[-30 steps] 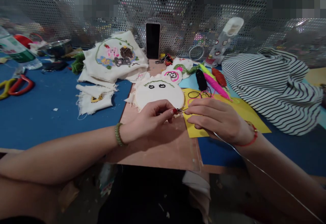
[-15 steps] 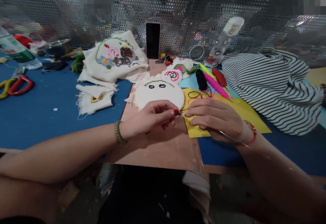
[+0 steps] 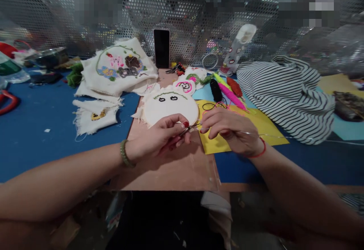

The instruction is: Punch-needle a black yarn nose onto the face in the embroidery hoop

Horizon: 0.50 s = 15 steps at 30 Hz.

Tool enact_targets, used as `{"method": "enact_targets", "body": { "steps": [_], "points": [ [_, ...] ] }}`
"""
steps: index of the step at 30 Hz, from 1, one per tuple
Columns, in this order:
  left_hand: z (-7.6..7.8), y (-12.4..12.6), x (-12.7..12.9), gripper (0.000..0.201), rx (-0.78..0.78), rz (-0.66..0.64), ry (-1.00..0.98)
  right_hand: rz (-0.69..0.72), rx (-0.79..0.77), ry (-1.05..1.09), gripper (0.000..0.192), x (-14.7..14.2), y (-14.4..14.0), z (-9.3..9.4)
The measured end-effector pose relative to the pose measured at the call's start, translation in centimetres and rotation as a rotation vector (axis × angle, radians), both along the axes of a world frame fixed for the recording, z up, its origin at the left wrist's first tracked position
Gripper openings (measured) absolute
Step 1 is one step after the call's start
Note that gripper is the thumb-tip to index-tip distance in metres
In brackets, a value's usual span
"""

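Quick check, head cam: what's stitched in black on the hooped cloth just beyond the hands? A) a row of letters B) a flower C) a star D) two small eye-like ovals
D: the hooped cloth shows two small black ovals side by side under a green arc, just past the left hand and right hand.

Left hand (image 3: 162, 136) pinches a needle (image 3: 186, 130); right hand (image 3: 227, 128) holds thread (image 3: 273, 136) beside an embroidery hoop (image 3: 170, 106).

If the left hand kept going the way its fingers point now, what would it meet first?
Probably the right hand: the left hand points rightward and their fingertips almost meet. Beyond lies the yellow sheet. Depth is hard to judge.
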<state>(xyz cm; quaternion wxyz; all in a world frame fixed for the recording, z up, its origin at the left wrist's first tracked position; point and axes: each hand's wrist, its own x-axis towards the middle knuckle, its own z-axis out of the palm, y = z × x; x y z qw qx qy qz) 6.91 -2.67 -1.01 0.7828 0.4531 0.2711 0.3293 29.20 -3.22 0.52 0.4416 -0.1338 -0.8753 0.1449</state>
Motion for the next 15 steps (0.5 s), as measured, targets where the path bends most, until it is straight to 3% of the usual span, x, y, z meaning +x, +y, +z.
{"method": "enact_targets", "body": {
  "steps": [3, 5, 8, 9, 12, 15],
  "points": [
    [-0.3, 0.3, 0.0, 0.014, -0.028, 0.077, -0.004, -0.192, -0.106, 0.164, 0.045, 1.0, 0.6, 0.7],
    [-0.3, 0.4, 0.0, 0.012, -0.024, 0.111, 0.007, -0.463, -0.211, 0.217, 0.047, 3.4, 1.6, 2.0],
    [-0.3, 0.3, 0.2, 0.012, 0.001, 0.139, 0.032, -0.877, -0.366, 0.157, 0.033, 8.9, 3.4, 4.1],
    [-0.3, 0.3, 0.2, 0.013, 0.005, 0.146, 0.038, -1.200, -0.538, -0.079, 0.037, 10.8, 4.0, 4.5],
    [-0.3, 0.4, 0.3, 0.014, -0.009, 0.167, 0.041, -1.365, -0.870, -0.428, 0.026, 14.5, 5.3, 4.5],
    [-0.2, 0.4, 0.3, 0.014, -0.032, 0.184, 0.036, -1.372, -1.100, -0.677, 0.021, 15.3, 6.2, 3.0]
  ]
}}
